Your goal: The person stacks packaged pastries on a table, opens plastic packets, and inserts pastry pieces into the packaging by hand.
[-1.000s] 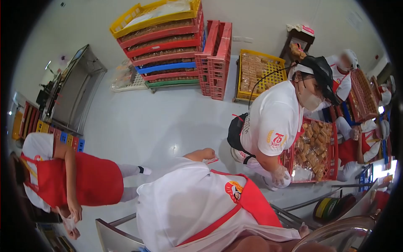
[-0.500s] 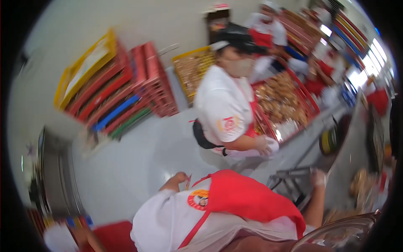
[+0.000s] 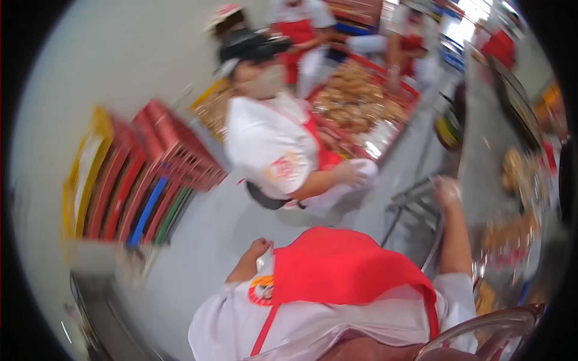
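My left hand [image 3: 260,246] is closed beside my red apron [image 3: 337,268], low over the grey floor. A small, pale, shiny piece that looks like a plastic wrapper [image 3: 261,263] shows at its fingers, partly hidden by the apron. My right hand [image 3: 447,191], in a clear glove, is held out by the edge of the metal table [image 3: 484,174]. Its fingers are smeared by motion, and I see nothing plain in them. Bagged brown baked goods [image 3: 512,231] lie on that table, to the right of my right arm.
A co-worker [image 3: 274,144] in a black cap stands ahead, a gloved hand by a red crate [image 3: 412,99] of bagged baked goods. Stacked crates [image 3: 129,180] stand at the left wall. More people [image 3: 301,36] work behind. A metal frame [image 3: 415,201] stands near my right hand.
My view has turned, so the co-worker and the crate appear further left and the stacked crates lower. The person at lower left is out of view. My right arm appears more upright.
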Tool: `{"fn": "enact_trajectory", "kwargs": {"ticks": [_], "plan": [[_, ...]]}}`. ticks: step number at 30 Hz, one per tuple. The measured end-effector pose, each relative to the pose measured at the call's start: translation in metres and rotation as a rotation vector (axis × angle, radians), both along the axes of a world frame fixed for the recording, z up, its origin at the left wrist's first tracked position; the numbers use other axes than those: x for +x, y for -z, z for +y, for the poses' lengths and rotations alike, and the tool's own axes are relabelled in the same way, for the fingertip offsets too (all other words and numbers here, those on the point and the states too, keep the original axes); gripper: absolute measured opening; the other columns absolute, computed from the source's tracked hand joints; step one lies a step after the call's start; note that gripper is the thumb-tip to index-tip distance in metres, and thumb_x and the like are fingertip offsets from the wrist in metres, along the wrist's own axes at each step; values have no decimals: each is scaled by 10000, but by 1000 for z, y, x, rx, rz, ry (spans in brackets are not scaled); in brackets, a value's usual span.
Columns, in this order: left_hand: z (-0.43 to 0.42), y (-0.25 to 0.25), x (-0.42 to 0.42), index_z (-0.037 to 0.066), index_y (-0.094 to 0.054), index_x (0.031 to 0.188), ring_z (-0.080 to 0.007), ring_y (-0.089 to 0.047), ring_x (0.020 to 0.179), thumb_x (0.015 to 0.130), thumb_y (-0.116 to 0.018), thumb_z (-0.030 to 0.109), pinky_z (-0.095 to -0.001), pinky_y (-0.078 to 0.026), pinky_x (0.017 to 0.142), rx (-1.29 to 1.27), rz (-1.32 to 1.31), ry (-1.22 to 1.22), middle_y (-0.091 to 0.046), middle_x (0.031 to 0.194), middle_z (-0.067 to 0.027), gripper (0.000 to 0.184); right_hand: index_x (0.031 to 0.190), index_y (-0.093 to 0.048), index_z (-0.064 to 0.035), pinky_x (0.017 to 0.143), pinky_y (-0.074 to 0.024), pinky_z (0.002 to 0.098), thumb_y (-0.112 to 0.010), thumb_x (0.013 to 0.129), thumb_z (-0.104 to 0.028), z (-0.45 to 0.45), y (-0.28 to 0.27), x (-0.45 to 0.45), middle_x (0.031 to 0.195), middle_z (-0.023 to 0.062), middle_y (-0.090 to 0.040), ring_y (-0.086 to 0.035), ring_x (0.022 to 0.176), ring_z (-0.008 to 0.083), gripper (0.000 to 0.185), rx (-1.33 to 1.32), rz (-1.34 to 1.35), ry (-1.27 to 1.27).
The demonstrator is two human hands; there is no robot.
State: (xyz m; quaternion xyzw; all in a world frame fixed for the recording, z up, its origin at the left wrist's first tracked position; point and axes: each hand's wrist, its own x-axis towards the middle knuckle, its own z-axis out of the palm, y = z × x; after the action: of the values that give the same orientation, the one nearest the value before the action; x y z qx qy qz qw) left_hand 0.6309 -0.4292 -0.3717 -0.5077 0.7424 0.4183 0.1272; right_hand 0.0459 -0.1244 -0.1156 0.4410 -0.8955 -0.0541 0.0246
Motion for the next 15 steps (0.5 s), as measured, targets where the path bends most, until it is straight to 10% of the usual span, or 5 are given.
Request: {"fn": "enact_trajectory", "kwargs": {"ticks": [15], "plan": [[42, 11, 29, 64, -627, 841, -313, -579, 767, 702, -563, 279, -384, -457, 698, -23, -33, -2, -619, 839, -159, 263, 892, -620, -118, 781, -433, 455, -355, 815, -371, -31, -12, 8, 928, 177, -603, -562, 888, 371, 375, 352, -31, 220]]}}
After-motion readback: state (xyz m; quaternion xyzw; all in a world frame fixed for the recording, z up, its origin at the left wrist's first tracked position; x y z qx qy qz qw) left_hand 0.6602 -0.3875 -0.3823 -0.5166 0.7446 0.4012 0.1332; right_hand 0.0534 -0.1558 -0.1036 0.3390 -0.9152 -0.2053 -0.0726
